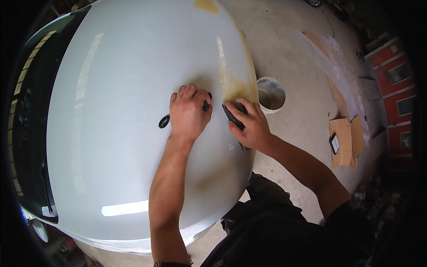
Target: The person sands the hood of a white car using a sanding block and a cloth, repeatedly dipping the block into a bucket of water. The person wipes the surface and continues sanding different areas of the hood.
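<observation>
A white car hood lies under both my hands, with a yellowish patch along its right edge. My left hand is closed around a black tool. A looped end sticks out to the left of the fist, and a dark part shows by the thumb; the rest is hidden. To the right, my right hand grips a dark sanding pad, which rests on the hood's edge just below the yellowish patch. The fingers cover part of the pad.
A white bucket with murky contents stands on the concrete floor, right of the hood. Farther right are an open cardboard box, plastic sheeting and red doors with windows. The dark windshield borders the hood's left.
</observation>
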### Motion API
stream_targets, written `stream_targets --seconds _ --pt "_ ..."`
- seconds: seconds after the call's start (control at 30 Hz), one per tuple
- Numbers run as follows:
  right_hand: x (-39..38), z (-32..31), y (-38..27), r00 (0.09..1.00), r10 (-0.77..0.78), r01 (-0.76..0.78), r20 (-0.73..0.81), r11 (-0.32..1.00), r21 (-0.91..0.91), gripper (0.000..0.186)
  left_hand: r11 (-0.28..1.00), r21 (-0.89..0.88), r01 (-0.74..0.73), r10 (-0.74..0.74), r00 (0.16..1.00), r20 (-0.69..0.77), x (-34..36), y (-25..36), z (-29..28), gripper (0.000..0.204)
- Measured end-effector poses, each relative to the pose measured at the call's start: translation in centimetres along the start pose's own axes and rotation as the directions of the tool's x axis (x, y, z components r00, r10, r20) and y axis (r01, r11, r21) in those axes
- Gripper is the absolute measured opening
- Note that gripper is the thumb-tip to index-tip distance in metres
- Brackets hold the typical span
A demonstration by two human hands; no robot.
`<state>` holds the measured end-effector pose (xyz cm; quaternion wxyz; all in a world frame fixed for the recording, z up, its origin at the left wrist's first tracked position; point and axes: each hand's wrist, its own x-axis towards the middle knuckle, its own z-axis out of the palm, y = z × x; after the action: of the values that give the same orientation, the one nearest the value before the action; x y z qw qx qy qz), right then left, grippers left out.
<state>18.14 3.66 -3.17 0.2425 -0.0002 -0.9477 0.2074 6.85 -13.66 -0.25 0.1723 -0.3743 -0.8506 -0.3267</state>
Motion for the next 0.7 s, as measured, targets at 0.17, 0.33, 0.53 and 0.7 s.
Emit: stream_targets --seconds 0.17,0.33,0.53,0.7 --pt "5.0 1.5 1.1 0.974 0.218 -0.223 -0.068 0.971 -0.084 0.046 1.0 -0.002 0.003 -0.003 0.999 -0.034 0.1 0.1 0.1 0.02" --pt "0.5 1.5 1.1 0.998 0.062 -0.063 -0.006 0.996 -0.066 0.046 1.0 -0.006 0.004 -0.005 0.999 -0.038 0.0 0.0 0.2 0.019" --pt "7.3 1.3 0.9 0.918 0.392 -0.396 -0.062 0.914 -0.086 0.047 1.0 0.018 0.0 0.001 0.999 -0.054 0.1 0.1 0.2 0.019" --pt "3.5 -0.5 -2.2 0.981 0.185 -0.19 -0.06 0.978 -0.087 0.048 1.0 0.008 -0.011 0.012 0.998 -0.068 0.2 0.0 0.3 0.019"
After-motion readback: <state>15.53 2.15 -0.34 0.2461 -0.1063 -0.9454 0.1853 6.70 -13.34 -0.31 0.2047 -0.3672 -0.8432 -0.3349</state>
